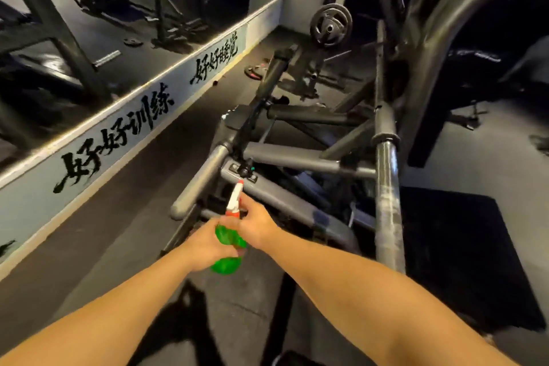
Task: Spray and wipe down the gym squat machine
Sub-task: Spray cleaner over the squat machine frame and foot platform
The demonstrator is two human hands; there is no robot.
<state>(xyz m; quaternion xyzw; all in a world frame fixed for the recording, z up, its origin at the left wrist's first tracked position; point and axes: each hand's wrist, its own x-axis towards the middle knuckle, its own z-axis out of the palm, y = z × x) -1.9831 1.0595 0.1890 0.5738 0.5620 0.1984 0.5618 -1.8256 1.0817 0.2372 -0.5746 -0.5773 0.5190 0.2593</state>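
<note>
A green spray bottle (228, 249) with a red and white trigger head sits in both my hands at the frame's centre. My left hand (208, 246) grips its green body from the left. My right hand (258, 224) holds the neck just under the trigger head. The nozzle points up and away at the squat machine (285, 157), whose grey steel tubes and black padded rollers spread out just beyond the bottle. A long steel bar (386, 196) of the machine runs down the right side. No cloth is visible.
A mirror wall with a pale blue base strip (124, 134) bearing black lettering runs along the left. A weight plate (330, 25) hangs on a peg behind the machine. A black floor mat (463, 246) lies to the right. Small items lie on the dark floor further back.
</note>
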